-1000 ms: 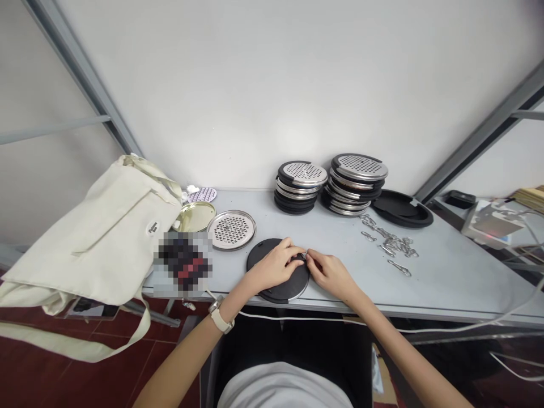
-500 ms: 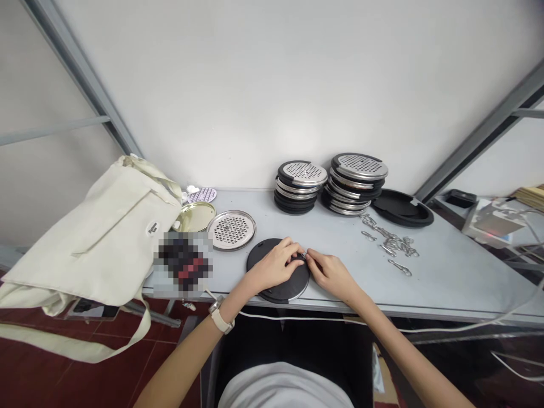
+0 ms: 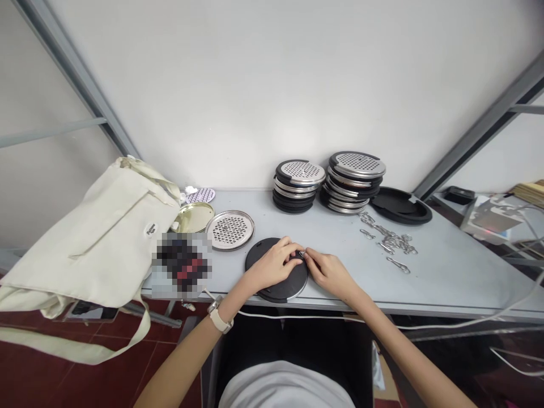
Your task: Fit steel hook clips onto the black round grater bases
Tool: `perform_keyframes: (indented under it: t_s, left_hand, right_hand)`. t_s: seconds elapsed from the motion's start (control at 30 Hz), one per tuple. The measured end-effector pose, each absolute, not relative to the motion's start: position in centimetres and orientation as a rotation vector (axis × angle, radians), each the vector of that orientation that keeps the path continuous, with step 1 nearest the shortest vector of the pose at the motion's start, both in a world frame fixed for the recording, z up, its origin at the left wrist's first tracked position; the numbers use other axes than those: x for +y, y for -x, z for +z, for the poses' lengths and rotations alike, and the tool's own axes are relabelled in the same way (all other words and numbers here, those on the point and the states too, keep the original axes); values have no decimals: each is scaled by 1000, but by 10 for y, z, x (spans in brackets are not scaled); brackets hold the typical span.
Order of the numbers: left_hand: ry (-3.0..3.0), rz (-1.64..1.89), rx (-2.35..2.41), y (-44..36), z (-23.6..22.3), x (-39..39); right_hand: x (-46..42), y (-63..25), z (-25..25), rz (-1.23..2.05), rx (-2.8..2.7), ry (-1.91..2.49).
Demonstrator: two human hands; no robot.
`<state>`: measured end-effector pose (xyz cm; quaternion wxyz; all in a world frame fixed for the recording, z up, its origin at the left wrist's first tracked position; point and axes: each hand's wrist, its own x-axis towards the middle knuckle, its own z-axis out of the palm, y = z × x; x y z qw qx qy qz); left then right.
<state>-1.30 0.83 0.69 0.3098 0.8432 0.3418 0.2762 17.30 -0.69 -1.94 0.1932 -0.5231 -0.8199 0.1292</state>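
Observation:
A black round disc (image 3: 293,287) with a thin metal rim lies at the table's front edge. Over its upper right part rests my left hand (image 3: 276,263), fingers curled and closed on the disc's edge. My right hand (image 3: 331,274) pinches a small metal snap hook (image 3: 302,254) at that same edge, close to the left fingertips. Much of the hook is hidden by the fingers. To the right, several loose snap hooks (image 3: 398,264) lie scattered. A round metal grater plate (image 3: 232,229) sits just left of the disc.
Two stacks of round graters, a shorter one (image 3: 301,171) and a taller one (image 3: 357,164), stand near the wall. Beside them is a black round tray (image 3: 399,207). At left are a gold lid (image 3: 193,217) and a cream bag (image 3: 97,238). A white cable (image 3: 297,319) runs along the front edge.
The view has shifted very slightly. Both hands stay at the disc's edge, with only small finger movement around the snap hook.

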Motion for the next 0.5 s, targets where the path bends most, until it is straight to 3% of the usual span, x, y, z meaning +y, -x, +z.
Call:
perform_keyframes:
  t_s: [0.5]
  left_hand:
    - [-2229, 733, 913, 13, 7, 8]
  right_hand:
    - [-13, -173, -15, 293, -2374, 1446]
